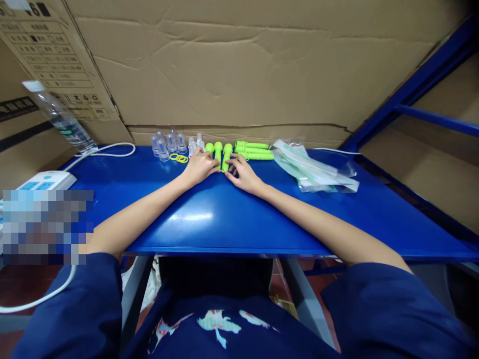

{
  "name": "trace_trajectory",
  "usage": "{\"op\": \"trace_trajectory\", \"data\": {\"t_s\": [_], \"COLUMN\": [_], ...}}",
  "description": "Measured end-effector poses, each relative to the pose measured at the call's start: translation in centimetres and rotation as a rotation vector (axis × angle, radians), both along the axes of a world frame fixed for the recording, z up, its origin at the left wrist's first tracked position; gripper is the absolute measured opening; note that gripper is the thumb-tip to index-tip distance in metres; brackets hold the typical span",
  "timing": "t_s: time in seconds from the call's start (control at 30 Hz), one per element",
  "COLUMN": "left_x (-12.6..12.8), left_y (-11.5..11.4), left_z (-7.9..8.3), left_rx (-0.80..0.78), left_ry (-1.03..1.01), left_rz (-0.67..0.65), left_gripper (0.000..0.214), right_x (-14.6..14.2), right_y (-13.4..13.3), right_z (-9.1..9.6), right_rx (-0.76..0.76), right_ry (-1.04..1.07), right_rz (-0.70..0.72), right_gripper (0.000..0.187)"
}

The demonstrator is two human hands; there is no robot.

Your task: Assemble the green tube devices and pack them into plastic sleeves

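Several bright green torch-shaped tubes with rounded heads lie in a row near the back of the blue table. My left hand (pixel 201 165) rests at the left of this row, with its fingers curved and apart. Its index finger and thumb touch or nearly touch the lower part of a green tube (pixel 217 149). On the other side, my right hand (pixel 242 173) has its fingers spread and bent, the tips against or beside another green tube (pixel 227 150). A third green piece (pixel 209 148) is partly hidden behind my left hand. Neither hand visibly lifts anything.
Left of my hands stand clear plastic cups (pixel 161 148), yellow rings (pixel 178 158) and small translucent pieces (pixel 192 145). More green tubes (pixel 254 150) lie right, beside plastic-wrapped packets (pixel 314 167). A water bottle (pixel 63 119) and white power strip (pixel 47 184) are left. Cardboard (pixel 224 65) walls the back.
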State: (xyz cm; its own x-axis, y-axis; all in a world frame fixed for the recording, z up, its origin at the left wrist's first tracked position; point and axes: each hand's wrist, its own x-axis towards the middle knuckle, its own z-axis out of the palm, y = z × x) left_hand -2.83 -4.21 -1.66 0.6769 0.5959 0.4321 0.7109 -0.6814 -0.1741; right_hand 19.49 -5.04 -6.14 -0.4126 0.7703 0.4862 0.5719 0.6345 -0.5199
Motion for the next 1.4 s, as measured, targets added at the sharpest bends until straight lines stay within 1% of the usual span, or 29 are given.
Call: {"op": "trace_trajectory", "data": {"t_s": [0.13, 0.2, 0.3, 0.4, 0.5, 0.57, 0.63, 0.73, 0.83, 0.93, 0.97, 1.03, 1.1, 1.17, 1.23, 1.3, 1.4], "left_x": [0.2, 0.3, 0.4, 0.3, 0.3, 0.2, -0.1, -1.1, -3.1, -5.8, -6.7, -8.0, -8.4, -7.8, -6.7, -5.6, -4.6], "left_y": [-0.4, -0.6, -0.5, -0.2, -0.3, -0.6, -0.8, -0.1, 2.0, 4.9, 5.8, 7.1, 7.4, 6.5, 5.0, 3.3, 1.6], "left_z": [0.2, 0.2, 0.0, -0.4, -0.4, 0.2, 1.0, 2.1, 2.3, 1.8, 1.5, 1.1, 1.1, 1.7, 2.8, 4.1, 5.6], "left_rx": [-0.026, -0.045, -0.065, -0.091, -0.082, -0.046, 0.005, 0.112, 0.18, 0.174, 0.153, 0.07, -0.021, -0.131, -0.291, -0.445, -0.509], "left_ry": [0.016, 0.035, 0.054, 0.033, -0.013, -0.053, -0.127, -0.299, -0.408, -0.408, -0.384, -0.264, -0.112, 0.021, 0.112, 0.167, 0.173], "left_rz": [0.015, 0.028, 0.033, -0.004, -0.047, -0.059, -0.007, 0.169, 0.338, 0.446, 0.462, 0.471, 0.464, 0.501, 0.617, 0.7, 0.726], "left_gripper": [0.032, 0.033, 0.035, 0.037, 0.041, 0.043, 0.046, 0.044, 0.04, 0.037, 0.035, 0.029, 0.026, 0.029, 0.039, 0.048, 0.05], "right_x": [0.0, 0.1, 0.1, 0.0, 0.2, 0.5, 1.1, 2.0, 2.6, 2.6, 2.5, 2.1, 1.7, 1.3, 0.9, 0.7, 0.5], "right_y": [0.1, 0.2, 0.4, 0.3, -0.1, -0.3, -0.3, 0.1, 0.7, 0.8, 0.7, 0.1, -0.6, -1.2, -1.7, -2.0, -2.1], "right_z": [0.1, 0.0, -0.2, -0.1, 0.5, 1.2, 1.6, 1.5, 0.6, 0.1, 0.1, 0.6, 1.4, 2.2, 2.8, 3.1, 3.2], "right_rx": [0.071, 0.081, 0.021, -0.013, 0.069, 0.148, 0.19, 0.167, 0.079, 0.04, 0.054, 0.088, 0.076, 0.036, 0.013, 0.016, 0.031], "right_ry": [-0.061, -0.08, -0.109, -0.133, -0.136, -0.159, -0.195, -0.227, -0.248, -0.272, -0.281, -0.313, -0.376, -0.461, -0.541, -0.595, -0.627], "right_rz": [0.007, 0.005, -0.025, -0.052, -0.071, -0.111, -0.194, -0.359, -0.472, -0.507, -0.512, -0.526, -0.544, -0.559, -0.578, -0.594, -0.6], "right_gripper": [0.038, 0.039, 0.047, 0.055, 0.057, 0.056, 0.058, 0.067, 0.074, 0.071, 0.068, 0.064, 0.057, 0.049, 0.043, 0.041, 0.042]}}
